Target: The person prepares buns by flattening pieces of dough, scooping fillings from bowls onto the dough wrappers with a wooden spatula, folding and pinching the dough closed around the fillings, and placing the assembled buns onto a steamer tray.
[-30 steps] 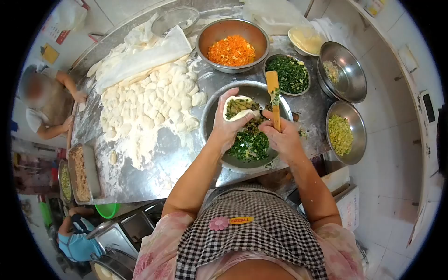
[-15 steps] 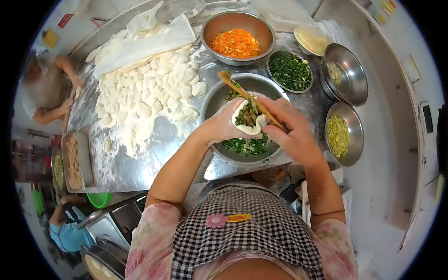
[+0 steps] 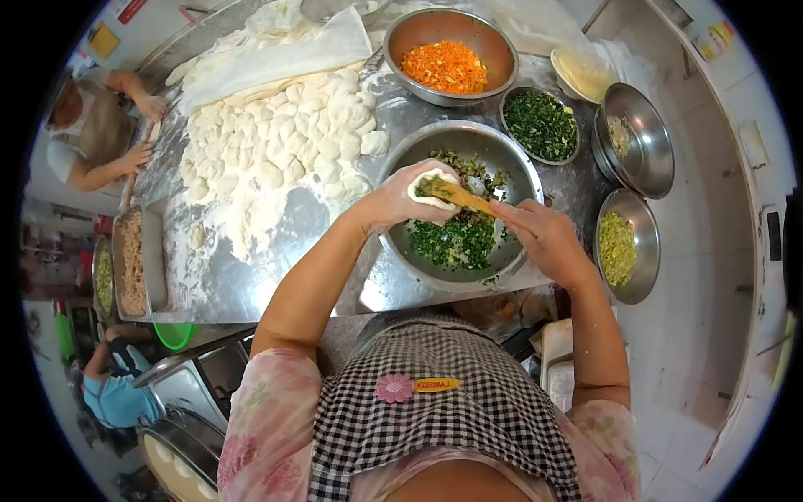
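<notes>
My left hand (image 3: 400, 197) cups a round dough wrapper (image 3: 421, 197) above the left side of a large metal bowl (image 3: 520, 164). In my right hand (image 3: 542, 238) is a wooden spatula (image 3: 470, 199), gripped by its handle end. The spatula's broad tip presses into the wrapper and covers most of the filling there. Inside the bowl, chopped greens (image 3: 452, 243) lie toward me and a browner chopped mix (image 3: 460, 164) lies at the far side.
Floured dough pieces (image 3: 268, 142) spread over the metal table's left half. Behind the bowl stand a bowl of orange filling (image 3: 447, 69) and a bowl of dark greens (image 3: 539, 124); a bowl of pale green bits (image 3: 617, 249) is at right. A co-worker (image 3: 96, 125) holds a rolling pin at far left.
The spatula has turned, its tip coming down from beyond the wrapper onto the filling. My right hand has drawn back to the right, away from the wrapper's edge.
</notes>
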{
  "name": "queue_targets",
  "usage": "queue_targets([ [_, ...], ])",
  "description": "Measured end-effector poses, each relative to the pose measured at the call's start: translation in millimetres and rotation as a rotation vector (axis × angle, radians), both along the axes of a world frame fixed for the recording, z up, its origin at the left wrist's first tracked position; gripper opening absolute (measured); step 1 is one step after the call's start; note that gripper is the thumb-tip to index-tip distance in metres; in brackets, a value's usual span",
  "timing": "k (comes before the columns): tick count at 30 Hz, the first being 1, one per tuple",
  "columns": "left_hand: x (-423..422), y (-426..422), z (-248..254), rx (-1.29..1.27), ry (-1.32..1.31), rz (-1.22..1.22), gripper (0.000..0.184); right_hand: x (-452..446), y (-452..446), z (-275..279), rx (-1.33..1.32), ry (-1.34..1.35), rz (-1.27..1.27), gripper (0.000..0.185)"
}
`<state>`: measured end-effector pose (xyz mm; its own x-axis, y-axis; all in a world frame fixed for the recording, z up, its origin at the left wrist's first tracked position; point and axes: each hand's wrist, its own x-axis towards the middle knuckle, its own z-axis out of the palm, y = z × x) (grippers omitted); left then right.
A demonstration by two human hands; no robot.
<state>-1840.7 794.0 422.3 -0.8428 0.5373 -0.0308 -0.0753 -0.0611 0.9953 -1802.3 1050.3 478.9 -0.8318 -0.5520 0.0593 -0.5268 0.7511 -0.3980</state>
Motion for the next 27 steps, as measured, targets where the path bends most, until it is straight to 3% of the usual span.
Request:
queue_targets([
  [2,-0.4,-10.2,-22.0,0.074,-0.249,0.086,0.044,-4.6,14.5,-12.9,0.026,-0.090,-0.015,0.036],
  [5,11.2,-11.5,-21.4,0.178,-0.230,0.151,0.042,-4.6,12.3,-59.2,0.027,0.286,-0.006,0.031],
  [8,24.9,1.1,-14.1,0.275,-0.208,0.139,0.042,11.4,-30.3,-68.2,-0.464,-0.059,-0.204,0.030],
  [11,38.5,10.7,-20.9,0.312,-0.057,0.141,0.041,29.4,-64.4,-63.7,-1.171,-0.825,-0.412,0.031],
  [14,55.3,11.4,-19.7,0.339,-0.148,0.230,0.044,42.2,-76.1,-63.6,-1.247,-0.778,-0.465,0.032],
  [18,70.6,18.7,-1.8,0.335,-0.294,0.372,0.045,44.7,-83.0,-53.4,-0.922,-0.277,-0.266,0.032],
  [22,73.8,13.3,3.1,0.179,-0.148,0.338,0.044,29.2,-71.5,-36.5,-0.652,-0.122,-0.160,0.025],
  [26,77.2,6.0,9.0,0.067,0.091,0.316,0.055,20.0,-73.8,-17.6,-0.843,-0.545,-0.232,0.020],
  [27,78.2,6.1,9.4,0.061,0.121,0.331,0.057,22.5,-76.3,-16.2,-0.821,-0.501,-0.204,0.020],
])
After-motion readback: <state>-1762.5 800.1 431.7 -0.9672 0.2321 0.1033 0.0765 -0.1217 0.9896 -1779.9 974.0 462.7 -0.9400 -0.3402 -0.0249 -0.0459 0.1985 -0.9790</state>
